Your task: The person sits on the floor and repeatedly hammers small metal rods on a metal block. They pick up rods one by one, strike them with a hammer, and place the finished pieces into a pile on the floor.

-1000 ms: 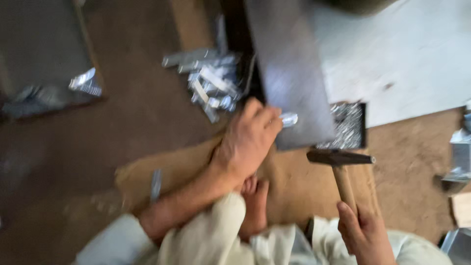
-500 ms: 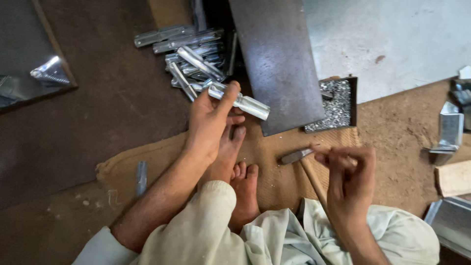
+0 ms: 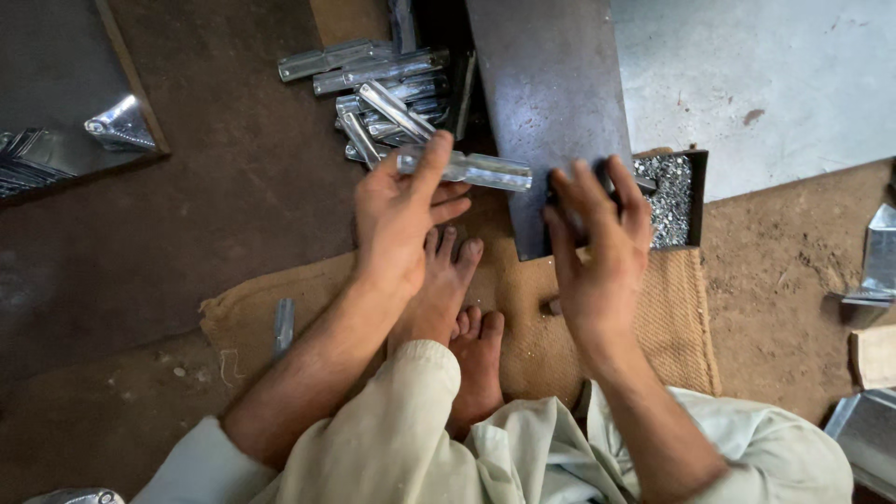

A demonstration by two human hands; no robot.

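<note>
— Metal strip (image 3: pixel 471 170), where was it just then?

— Pinched in the left hand (image 3: pixel 399 219), thumb laid along its top and fingers curled underneath. It lay nearly level, its free end reaching across the near edge of the dark steel slab (image 3: pixel 551 103).

— And the right hand (image 3: pixel 597 247)?

— Just beside that free end, over the slab's near corner. Its fingers were spread and bent down, and I could not tell whether they had anything between them. A dark handle-like shape showed under the fingertips, too hidden to name.

— What else lay around the slab?

— Left of it, a heap of shiny metal pieces (image 3: pixel 383 93) of the same kind as the strip, piled loosely on the dirt floor. Right of it, touching its edge, a shallow black tray (image 3: pixel 695 201) filled with small silvery bits (image 3: pixel 665 191); too fine to tell what sort. Below the slab, a burlap mat (image 3: pixel 653 317), with the person's bare feet (image 3: pixel 457 317) tucked on it between the two forearms. One loose metal piece (image 3: pixel 283 327) sat at the mat's left edge.

— Anything blocking the strip?

— The left thumb covered part of its top; the rest was plain to see.
</note>
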